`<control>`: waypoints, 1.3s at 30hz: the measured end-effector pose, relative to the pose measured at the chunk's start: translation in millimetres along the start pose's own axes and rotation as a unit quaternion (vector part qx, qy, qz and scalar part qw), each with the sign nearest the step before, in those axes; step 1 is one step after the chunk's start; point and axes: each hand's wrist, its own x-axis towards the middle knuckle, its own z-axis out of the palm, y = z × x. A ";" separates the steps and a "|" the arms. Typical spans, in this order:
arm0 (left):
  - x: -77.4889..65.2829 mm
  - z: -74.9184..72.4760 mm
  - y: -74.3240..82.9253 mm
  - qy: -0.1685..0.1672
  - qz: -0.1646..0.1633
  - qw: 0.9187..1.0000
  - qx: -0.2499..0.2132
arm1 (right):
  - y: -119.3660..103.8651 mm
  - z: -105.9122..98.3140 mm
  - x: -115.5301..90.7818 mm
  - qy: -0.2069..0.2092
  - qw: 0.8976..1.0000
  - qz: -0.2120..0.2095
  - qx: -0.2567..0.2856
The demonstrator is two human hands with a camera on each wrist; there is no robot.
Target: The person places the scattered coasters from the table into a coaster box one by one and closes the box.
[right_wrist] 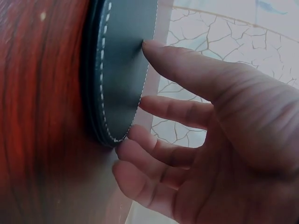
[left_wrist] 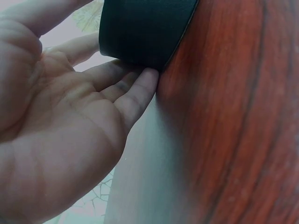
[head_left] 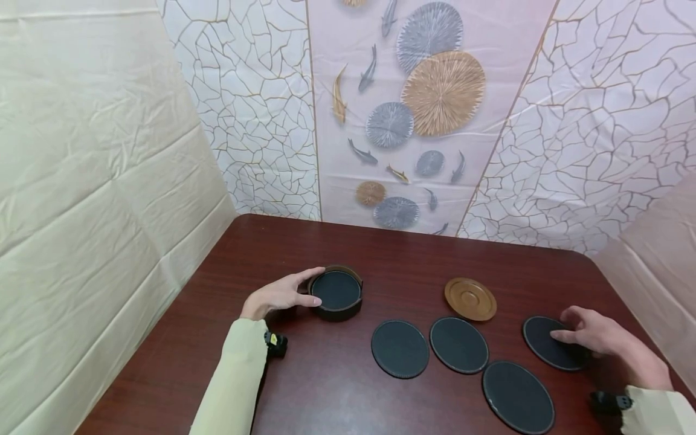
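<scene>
Toward the table's left, a round dark coaster holder with a brown inner rim stands upright, a black coaster visible inside it. My left hand grips its left side, thumb across the near rim and index finger at the far rim. In the left wrist view, lower fingertips touch the dark holder wall near the tabletop. At the far right, my right hand holds a black round coaster. Its thumb presses on the top; fingers lie along the white-stitched edge, as the right wrist view shows.
Three more black coasters lie flat on the table: one left, one middle, one nearer the front. A brown round lid-like disc lies behind them. Patterned cloth hangs behind the dark red wooden table.
</scene>
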 end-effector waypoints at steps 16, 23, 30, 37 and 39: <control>0.5 -0.3 -1.3 -0.005 0.015 1.000 0.014 | 4.6 -0.1 1.7 -0.011 1.000 0.021 0.013; 0.4 0.7 -0.3 -0.004 0.016 1.000 0.012 | 5.7 -0.7 0.6 -0.008 1.000 0.022 0.000; -0.1 0.3 0.3 -0.004 0.018 1.000 0.015 | 4.7 -3.6 -3.4 -0.001 1.000 0.013 -0.004; 0.5 1.3 0.5 -0.004 0.010 1.000 0.010 | 3.3 -9.7 -9.1 0.000 1.000 0.017 0.004; 0.8 1.5 0.1 -0.003 0.010 1.000 0.010 | 2.1 -11.1 -10.5 0.005 1.000 0.016 0.003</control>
